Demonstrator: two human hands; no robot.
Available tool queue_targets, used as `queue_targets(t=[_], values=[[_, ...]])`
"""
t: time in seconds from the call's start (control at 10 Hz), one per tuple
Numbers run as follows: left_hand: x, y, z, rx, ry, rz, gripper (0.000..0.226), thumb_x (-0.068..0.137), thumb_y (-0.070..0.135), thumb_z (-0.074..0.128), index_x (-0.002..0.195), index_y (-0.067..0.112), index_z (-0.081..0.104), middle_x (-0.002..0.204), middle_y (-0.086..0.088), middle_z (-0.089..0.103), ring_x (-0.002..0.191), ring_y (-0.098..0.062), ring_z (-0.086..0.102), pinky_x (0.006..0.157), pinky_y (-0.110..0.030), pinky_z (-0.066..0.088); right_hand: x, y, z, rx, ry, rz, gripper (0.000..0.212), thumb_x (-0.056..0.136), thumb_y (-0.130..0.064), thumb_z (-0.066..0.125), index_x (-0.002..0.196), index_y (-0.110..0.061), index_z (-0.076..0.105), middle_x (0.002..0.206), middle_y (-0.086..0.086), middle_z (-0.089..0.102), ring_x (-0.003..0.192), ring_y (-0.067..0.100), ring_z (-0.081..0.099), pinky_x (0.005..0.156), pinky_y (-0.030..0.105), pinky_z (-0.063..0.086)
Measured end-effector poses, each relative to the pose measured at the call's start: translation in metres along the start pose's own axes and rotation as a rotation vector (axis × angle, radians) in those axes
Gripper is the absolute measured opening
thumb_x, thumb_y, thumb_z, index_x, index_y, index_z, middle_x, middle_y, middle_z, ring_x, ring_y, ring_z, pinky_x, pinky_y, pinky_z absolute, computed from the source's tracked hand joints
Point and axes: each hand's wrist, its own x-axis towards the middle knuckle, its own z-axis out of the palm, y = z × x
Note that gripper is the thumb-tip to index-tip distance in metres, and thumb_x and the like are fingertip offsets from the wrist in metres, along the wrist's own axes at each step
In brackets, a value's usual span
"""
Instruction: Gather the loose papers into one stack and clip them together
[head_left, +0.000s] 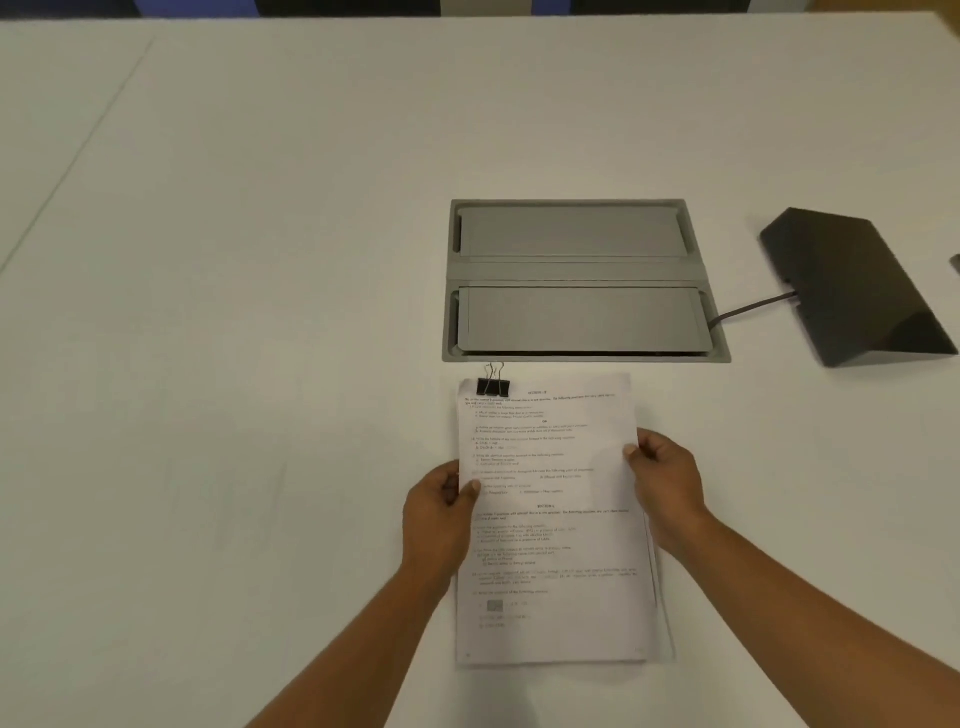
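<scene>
A white table (260, 312) fills the view. Set into it at about 1 o'clock from centre is a grey hatch (579, 280) with two closed lids, and at 3 o'clock a dark wedge-shaped box (857, 291) stands, its cable (753, 307) running to the hatch. At 6 o'clock lies the stack (556, 525) of printed papers, its far edge just short of the hatch, lower sheets peeking out along its right side. The left hand (441, 512) pinches the stack's left edge, thumb on top and fingers curled under. The right hand (665, 478) grips the right edge the same way. A black clip (492, 385) bites the stack's far left corner, at 11 o'clock on the page, wire handles pointing away.
</scene>
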Motion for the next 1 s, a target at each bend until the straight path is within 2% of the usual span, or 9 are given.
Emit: queue_targets(t=[0.1,0.2,0.3,0.4,0.5,0.6,0.7,0.9,1.0], values=[[0.022,0.003,0.001,0.186,0.037,0.065,0.031,0.093,0.013,0.065,0.124,0.015,0.065,0.095,0.0,0.072,0.087,-0.016,0.071,0.082,-0.028,0.059,0.017,-0.011,0.003,-0.102,0.008,-0.07,0.021,0.099,-0.012,0.05,0.106,-0.02,0.068,0.095,-0.007,0.067,0.095,0.02,0.064,0.09,0.032,0.051],[0.028,0.0,-0.004,0.363,0.056,0.135,0.039,0.092,0.017,0.066,0.13,0.012,0.059,0.101,-0.002,0.067,0.088,-0.012,0.064,0.074,-0.009,0.045,0.024,-0.008,-0.003,-0.363,0.031,-0.183,0.023,0.095,-0.014,0.058,0.116,-0.008,0.067,0.098,0.004,0.067,0.095,0.027,0.064,0.088,0.03,0.049],[0.019,-0.005,-0.007,0.561,0.051,0.286,0.045,0.092,0.032,0.065,0.133,0.016,0.055,0.121,-0.001,0.062,0.1,-0.014,0.061,0.084,-0.017,0.049,0.016,0.012,-0.013,-0.648,0.104,-0.344,0.05,0.089,-0.025,0.066,0.134,-0.008,0.054,0.125,0.014,0.059,0.11,0.028,0.058,0.097,0.036,0.048],[0.013,-0.02,-0.006,0.829,0.004,0.489,0.064,0.093,0.054,0.052,0.146,0.02,0.043,0.151,0.002,0.045,0.138,-0.019,0.043,0.114,-0.034,0.031,0.0,0.038,-0.02,-0.877,0.094,-0.554,0.066,0.092,-0.042,0.057,0.149,-0.014,0.037,0.151,0.006,0.042,0.137,0.026,0.04,0.109,0.043,0.034],[0.021,-0.034,-0.007,1.056,-0.127,0.546,0.079,0.094,0.066,0.024,0.157,0.021,0.009,0.165,0.006,0.003,0.154,-0.015,-0.001,0.125,-0.036,0.002,-0.003,0.052,-0.021,-1.01,-0.008,-0.627,0.068,0.096,-0.053,0.037,0.155,-0.022,0.022,0.162,-0.004,0.021,0.149,0.016,0.019,0.115,0.039,0.02],[0.017,-0.047,-0.009,1.153,-0.129,0.565,0.076,0.097,0.064,0.018,0.157,0.023,-0.004,0.164,0.008,-0.011,0.152,-0.013,-0.013,0.123,-0.035,-0.008,-0.007,0.061,-0.021,-1.056,-0.037,-0.617,0.067,0.097,-0.055,0.028,0.156,-0.023,0.018,0.164,-0.006,0.015,0.151,0.013,0.008,0.118,0.038,0.016],[0.01,-0.053,-0.007,1.177,-0.152,0.531,0.075,0.098,0.062,0.02,0.157,0.022,-0.005,0.164,0.007,-0.013,0.152,-0.013,-0.015,0.124,-0.036,-0.008,-0.012,0.066,-0.025,-1.075,-0.062,-0.579,0.068,0.097,-0.056,0.026,0.156,-0.024,0.016,0.164,-0.007,0.012,0.151,0.013,0.007,0.118,0.038,0.014],[0.005,-0.041,-0.009,1.163,-0.196,0.433,0.079,0.097,0.064,0.019,0.155,0.022,-0.015,0.164,0.007,-0.02,0.15,-0.013,-0.019,0.125,-0.039,-0.004,-0.022,0.057,-0.027,-0.972,-0.077,-0.532,0.074,0.094,-0.062,0.029,0.156,-0.022,0.017,0.165,-0.004,0.009,0.15,0.018,0.014,0.118,0.039,0.017],[-0.012,-0.042,-0.024,1.251,-0.088,0.412,0.089,0.091,0.075,0.013,0.155,0.021,-0.014,0.162,0.006,-0.021,0.151,-0.015,-0.018,0.125,-0.042,-0.002,-0.04,0.057,-0.035,-0.928,-0.023,-0.51,0.076,0.092,-0.062,0.04,0.152,-0.019,0.026,0.165,0.0,0.013,0.146,0.024,0.026,0.113,0.047,0.026]])
